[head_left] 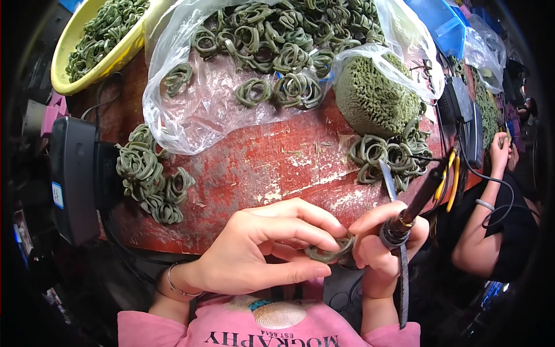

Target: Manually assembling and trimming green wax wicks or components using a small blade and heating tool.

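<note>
My left hand (263,246) is closed, its thumb and fingers pinching a small dull-green ring (329,252) just beyond the table's near edge. Right beside it, my right hand (381,240) is closed round a dark pen-like tool (425,191) with a metal collar. A narrow silver blade (388,180) also sticks up out of that hand, and a flat dark strip (403,289) hangs below it; whether these are one piece I cannot tell. The right fingertips are at the ring's other side. Green rings (399,153) lie in a heap beyond the blade.
A clear plastic bag (199,124) spreads across the worn red table (272,168), with many green rings on it. Left are a yellow basin (63,75), a ring pile (141,168) and a black box (75,179). Right are a porous green block (370,98), yellow handles (454,179) and another person's arm (483,220).
</note>
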{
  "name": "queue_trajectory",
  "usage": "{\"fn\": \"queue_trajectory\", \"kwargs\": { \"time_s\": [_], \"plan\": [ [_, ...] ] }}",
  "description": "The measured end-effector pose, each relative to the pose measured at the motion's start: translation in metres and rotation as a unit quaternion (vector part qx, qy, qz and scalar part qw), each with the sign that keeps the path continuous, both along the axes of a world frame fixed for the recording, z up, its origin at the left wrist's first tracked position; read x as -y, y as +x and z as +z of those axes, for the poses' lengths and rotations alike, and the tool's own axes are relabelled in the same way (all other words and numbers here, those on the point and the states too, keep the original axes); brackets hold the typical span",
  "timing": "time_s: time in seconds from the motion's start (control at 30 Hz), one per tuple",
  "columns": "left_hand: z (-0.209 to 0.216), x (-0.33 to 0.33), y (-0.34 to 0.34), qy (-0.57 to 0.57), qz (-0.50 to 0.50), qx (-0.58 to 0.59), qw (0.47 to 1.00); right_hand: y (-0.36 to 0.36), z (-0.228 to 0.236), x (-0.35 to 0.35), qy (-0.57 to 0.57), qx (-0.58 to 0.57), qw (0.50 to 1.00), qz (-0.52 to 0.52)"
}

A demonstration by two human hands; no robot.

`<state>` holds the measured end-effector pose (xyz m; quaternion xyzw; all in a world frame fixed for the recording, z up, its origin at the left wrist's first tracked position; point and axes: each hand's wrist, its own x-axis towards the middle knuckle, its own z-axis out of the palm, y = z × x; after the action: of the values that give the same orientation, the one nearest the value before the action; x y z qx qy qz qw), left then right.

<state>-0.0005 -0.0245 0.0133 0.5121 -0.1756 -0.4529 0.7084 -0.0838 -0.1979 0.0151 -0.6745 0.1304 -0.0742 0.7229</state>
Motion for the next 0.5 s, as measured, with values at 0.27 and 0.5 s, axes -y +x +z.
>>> {"fn": "queue_trajectory", "kwargs": {
  "time_s": [0.27,0.5],
  "plan": [
    [-0.014,-0.002,-0.006,0.066,0.153,0.159,0.973,-0.023,-0.020,0.006,-0.276,-0.012,0.961,0.009],
    [-0.017,-0.001,-0.007,0.113,0.201,0.277,0.933,-0.034,-0.021,0.015,-0.463,0.010,0.883,0.074]
  ]
}}
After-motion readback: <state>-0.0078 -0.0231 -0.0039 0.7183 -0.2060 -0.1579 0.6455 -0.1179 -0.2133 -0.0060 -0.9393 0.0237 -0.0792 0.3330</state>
